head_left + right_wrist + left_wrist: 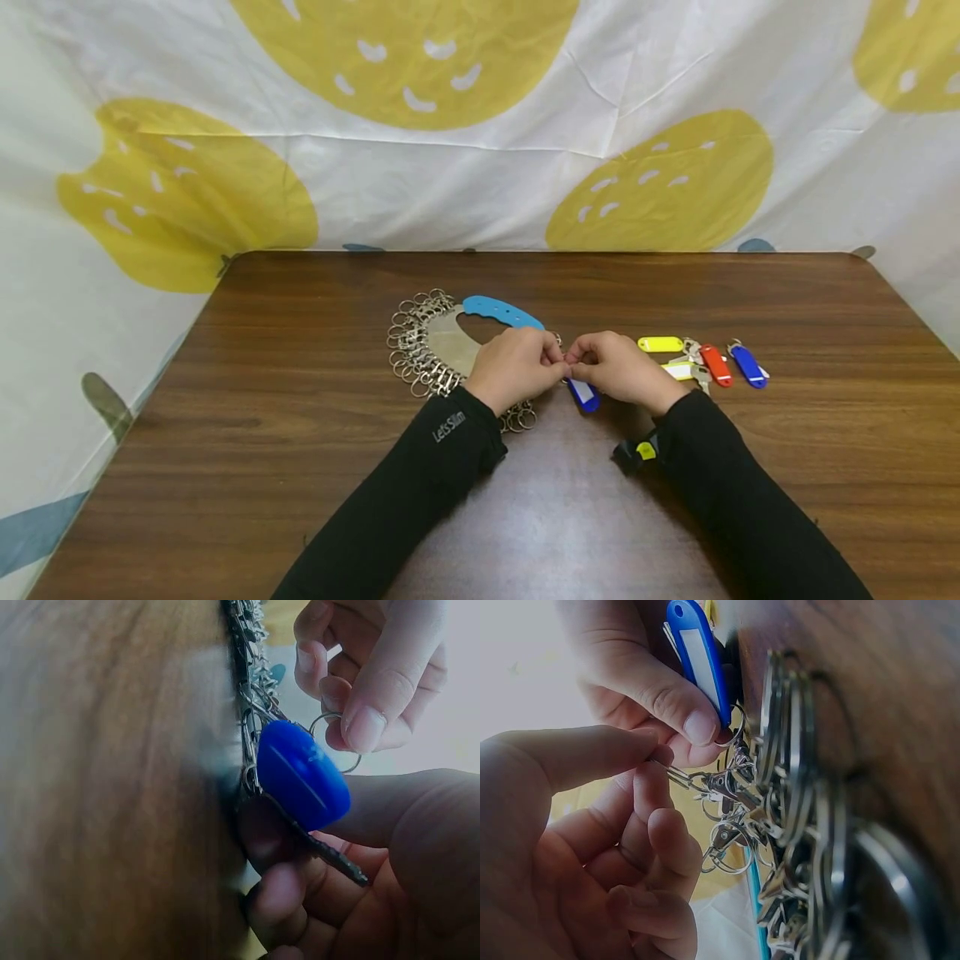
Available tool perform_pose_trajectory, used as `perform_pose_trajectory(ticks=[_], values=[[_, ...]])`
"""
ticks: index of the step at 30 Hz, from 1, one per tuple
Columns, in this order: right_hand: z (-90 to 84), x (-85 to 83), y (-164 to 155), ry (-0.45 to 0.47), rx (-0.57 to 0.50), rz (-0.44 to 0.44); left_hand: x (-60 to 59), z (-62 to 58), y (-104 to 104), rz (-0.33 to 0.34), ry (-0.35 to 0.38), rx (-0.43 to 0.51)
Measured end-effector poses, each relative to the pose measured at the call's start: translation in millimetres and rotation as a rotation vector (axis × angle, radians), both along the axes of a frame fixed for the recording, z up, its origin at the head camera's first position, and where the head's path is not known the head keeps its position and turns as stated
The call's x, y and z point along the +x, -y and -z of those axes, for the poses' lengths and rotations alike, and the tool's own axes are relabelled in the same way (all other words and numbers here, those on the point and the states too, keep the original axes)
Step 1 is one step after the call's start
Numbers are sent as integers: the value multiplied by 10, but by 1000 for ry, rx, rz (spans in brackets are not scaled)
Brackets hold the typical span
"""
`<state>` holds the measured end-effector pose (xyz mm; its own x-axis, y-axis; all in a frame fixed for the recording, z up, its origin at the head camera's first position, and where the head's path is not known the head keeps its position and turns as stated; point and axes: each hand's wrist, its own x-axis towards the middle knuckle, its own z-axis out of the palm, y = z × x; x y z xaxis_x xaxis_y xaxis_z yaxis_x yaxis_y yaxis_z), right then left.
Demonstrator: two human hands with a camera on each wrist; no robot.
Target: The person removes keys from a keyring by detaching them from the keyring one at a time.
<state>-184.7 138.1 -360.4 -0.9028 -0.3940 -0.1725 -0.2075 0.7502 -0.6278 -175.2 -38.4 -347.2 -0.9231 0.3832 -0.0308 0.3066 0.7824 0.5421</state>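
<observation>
My left hand (pixel 513 367) pinches a metal split ring (pixel 355 763) between thumb and finger. The ring hangs from a clip at the edge of a large key ring holder, a curved metal plate (pixel 450 342) with a light blue handle (pixel 501 312) and many rings around it. My right hand (pixel 622 367) is close beside the left and pinches a blue key tag (pixel 697 664) by its small ring end. A key (pixel 341 859) hangs with this tag in the right wrist view. Both hands' fingertips meet near the holder's right end.
Right of the hands lie yellow key tags (pixel 660 344), a red tag (pixel 716 366) and another blue tag (pixel 748 367), with keys. A black strap with a yellow mark (pixel 646 451) shows by the right sleeve. A patterned cloth (pixel 450 192) hangs behind the brown table (pixel 225 467).
</observation>
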Motion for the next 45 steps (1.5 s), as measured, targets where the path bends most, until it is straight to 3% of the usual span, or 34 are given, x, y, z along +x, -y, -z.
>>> perform_pose_trajectory(ticks=[33,41,45], values=[[-68,-46,-177,82,16,-15,3,-4,-7,-5,-13,0],[-150,-69,-365,91,32,-6,5,-3,-17,75,39,-46],[-225,-68,-423,106,16,25,7,-4,-18,84,34,-55]])
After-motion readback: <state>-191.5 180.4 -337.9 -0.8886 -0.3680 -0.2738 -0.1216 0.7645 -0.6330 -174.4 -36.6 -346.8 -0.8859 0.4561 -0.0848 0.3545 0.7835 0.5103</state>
